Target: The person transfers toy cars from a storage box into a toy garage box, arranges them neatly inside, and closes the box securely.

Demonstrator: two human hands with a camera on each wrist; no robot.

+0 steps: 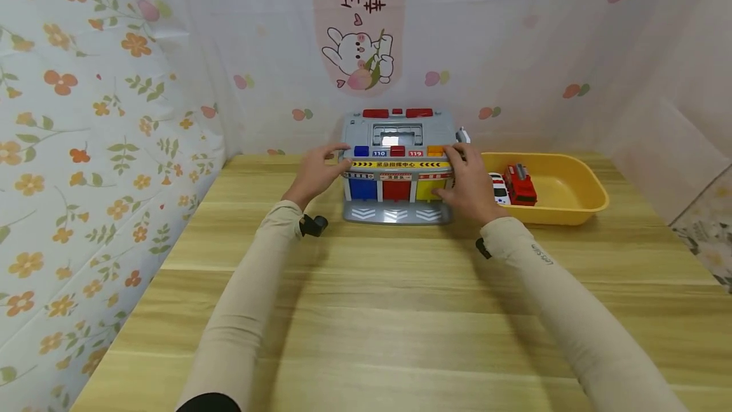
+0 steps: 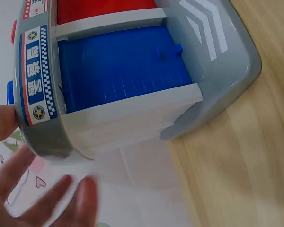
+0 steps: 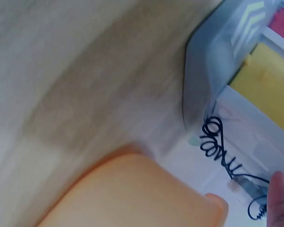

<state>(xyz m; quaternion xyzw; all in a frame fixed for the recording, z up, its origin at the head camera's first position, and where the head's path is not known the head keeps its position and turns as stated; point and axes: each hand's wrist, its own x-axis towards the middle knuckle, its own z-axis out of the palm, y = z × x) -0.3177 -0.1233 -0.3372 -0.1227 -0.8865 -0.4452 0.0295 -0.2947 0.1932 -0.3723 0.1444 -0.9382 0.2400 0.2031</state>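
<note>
A grey toy emergency station (image 1: pixel 394 164) stands on the table with its blue, red and yellow doors facing me. At its upper left corner is my left hand (image 1: pixel 316 173). In the left wrist view the thumb is by the roof edge above the blue door (image 2: pixel 123 66), and the other fingers spread loosely beside the wall, blurred. My right hand (image 1: pixel 473 186) is at the right end, fingers by the orange roof button (image 1: pixel 435 151) and thumb extended before the yellow door (image 1: pixel 429 189). The right wrist view shows only one fingertip near the side wall, by a coiled black cord (image 3: pixel 215 142).
A yellow plastic bin (image 1: pixel 572 186) stands to the right of the station. Inside it are a red toy fire truck (image 1: pixel 520 185) and a white toy car (image 1: pixel 499 189). A patterned cloth (image 1: pixel 274 81) hangs behind the wooden table (image 1: pixel 366 310).
</note>
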